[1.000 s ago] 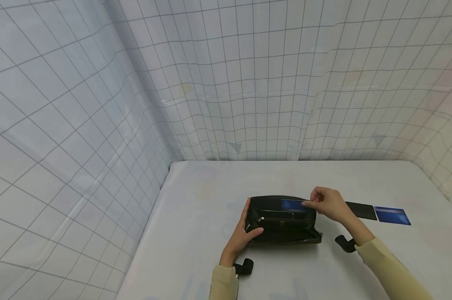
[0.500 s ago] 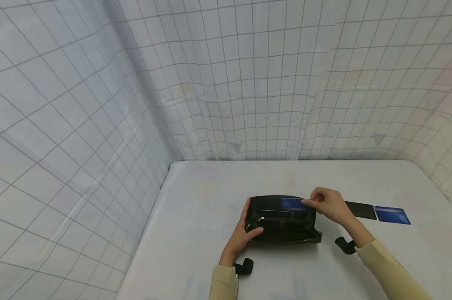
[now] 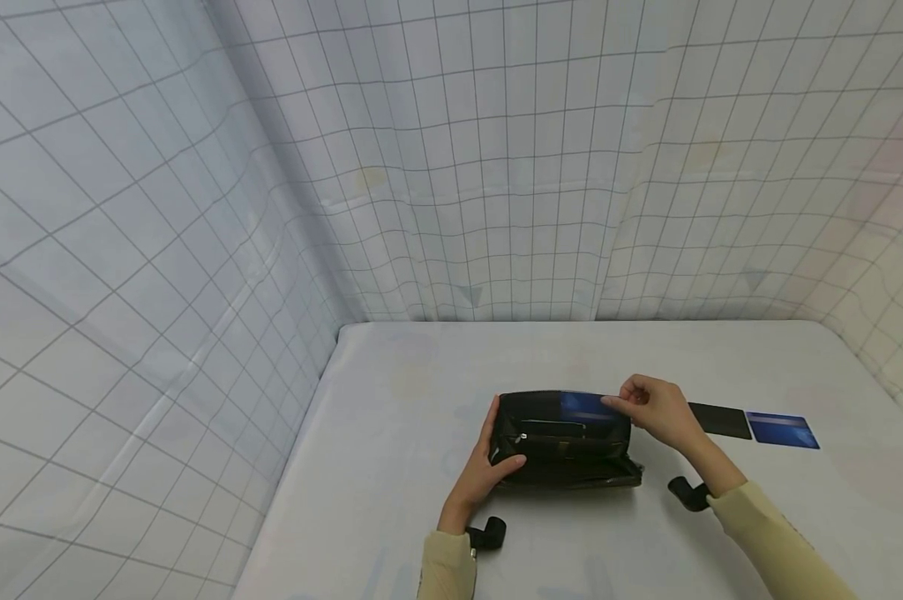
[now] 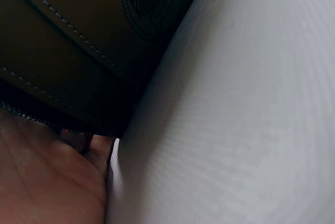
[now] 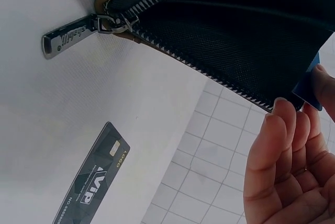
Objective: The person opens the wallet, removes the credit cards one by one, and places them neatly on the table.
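Observation:
A dark zip-around wallet [image 3: 530,407] stands spread open on the white table, its inner compartments facing me. My left hand [image 3: 477,487] grips its left end, thumb on the inside and fingers around the outside. In the left wrist view, the wallet's brown stitched outer face [image 4: 78,67] lies against the palm. My right hand [image 3: 657,410] is at the wallet's upper right corner, pinching a blue card [image 3: 581,406] that lies along the inner back panel. The right wrist view shows only the edge of this card under the thumb [image 5: 323,85].
To the right of the wallet lie a black card [image 3: 723,421], marked "Vip" in the right wrist view, and another blue card [image 3: 784,430]. A metal zip pull [image 5: 68,36] hangs from the wallet's right end. Grid-patterned curtains [image 3: 496,167] enclose the white table [image 3: 376,467].
The pinched blue card has risen slightly against the wallet's back panel, so more of its blue face shows. Both hands and the wallet stay almost in place.

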A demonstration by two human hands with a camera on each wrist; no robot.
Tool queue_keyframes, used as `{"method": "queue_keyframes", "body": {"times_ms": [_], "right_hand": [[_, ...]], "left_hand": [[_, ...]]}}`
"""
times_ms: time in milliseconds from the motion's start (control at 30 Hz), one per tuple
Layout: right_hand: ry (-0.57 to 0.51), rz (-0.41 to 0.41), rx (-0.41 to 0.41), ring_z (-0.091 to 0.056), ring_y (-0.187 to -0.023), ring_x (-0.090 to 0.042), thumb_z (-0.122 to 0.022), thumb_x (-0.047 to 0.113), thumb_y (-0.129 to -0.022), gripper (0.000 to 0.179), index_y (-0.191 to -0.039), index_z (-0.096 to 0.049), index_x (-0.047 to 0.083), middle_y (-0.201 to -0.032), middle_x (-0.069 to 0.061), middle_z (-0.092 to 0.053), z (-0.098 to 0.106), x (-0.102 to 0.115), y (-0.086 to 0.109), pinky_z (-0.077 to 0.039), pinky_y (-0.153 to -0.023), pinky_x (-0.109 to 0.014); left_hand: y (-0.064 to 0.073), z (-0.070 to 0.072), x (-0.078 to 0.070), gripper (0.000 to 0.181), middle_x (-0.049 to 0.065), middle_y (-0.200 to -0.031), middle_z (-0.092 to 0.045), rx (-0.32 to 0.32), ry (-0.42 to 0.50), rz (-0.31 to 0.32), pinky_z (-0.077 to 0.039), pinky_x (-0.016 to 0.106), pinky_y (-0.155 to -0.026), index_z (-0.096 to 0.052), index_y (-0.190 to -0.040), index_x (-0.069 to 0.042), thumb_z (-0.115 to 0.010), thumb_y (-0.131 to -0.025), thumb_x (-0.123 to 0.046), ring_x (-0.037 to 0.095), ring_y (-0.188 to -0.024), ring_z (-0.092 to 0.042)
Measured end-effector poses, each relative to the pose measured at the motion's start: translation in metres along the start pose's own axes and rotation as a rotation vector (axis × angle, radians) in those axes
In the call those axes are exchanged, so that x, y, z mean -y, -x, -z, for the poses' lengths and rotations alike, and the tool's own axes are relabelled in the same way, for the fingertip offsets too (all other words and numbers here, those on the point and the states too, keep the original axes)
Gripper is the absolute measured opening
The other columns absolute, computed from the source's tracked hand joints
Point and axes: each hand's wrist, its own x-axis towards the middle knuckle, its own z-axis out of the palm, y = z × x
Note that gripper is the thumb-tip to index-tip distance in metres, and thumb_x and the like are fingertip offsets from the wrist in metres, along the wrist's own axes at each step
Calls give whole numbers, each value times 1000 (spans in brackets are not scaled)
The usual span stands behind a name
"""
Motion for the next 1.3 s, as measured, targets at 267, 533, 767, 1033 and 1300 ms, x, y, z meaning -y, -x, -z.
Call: {"method": "queue_keyframes", "body": {"times_ms": [267, 533, 767, 1033, 1300], "right_hand": [[-7, -9, 0, -49, -57, -14, -64, 50, -82, 39, -81, -58, 11, -67, -2, -54, 0, 0, -1, -41, -47, -27], [-10, -18, -4, -49, -58, -15, -64, 51, -81, 40, -82, -59, 11, -69, -3, -54, -1, -1, -2, -41, -47, -27], [-38, -43, 11, -50, -58, -16, -64, 51, -81, 41, -82, -62, 11, -68, -4, -57, -1, 1, -3, -42, -48, -29], [-48, -48, 15, -50, -58, -16, -64, 50, -81, 40, -83, -63, 11, -68, -4, -57, -1, 1, -4, -42, -47, -29], [-50, -43, 12, -50, -58, -16, -64, 51, -81, 40, -83, -63, 11, -68, -4, -57, -1, 0, -4, -42, -48, -29]], "left_hand": [[-1, 0, 0, 90, -12, -155, 0, 3, 7, -3, -11, 56, -109, -2, -149, -32, -65, -86, -25, 18, -142, 0], [-1, 0, 0, 90, -13, -154, 0, 3, 7, -1, -10, 55, -110, -2, -149, -32, -65, -86, -25, 16, -141, 0], [0, 0, 2, 89, -12, -154, 4, 14, -15, -7, -10, 58, -109, -1, -149, -34, -64, -87, -28, 19, -142, 4], [0, 0, 1, 89, -11, -155, 4, 19, -15, -18, -11, 57, -109, 0, -149, -32, -64, -87, -26, 19, -142, 3], [0, 0, 1, 88, -12, -154, 4, 18, -27, -22, -10, 58, -109, 0, -149, -32, -63, -88, -26, 19, -142, 4]]}}
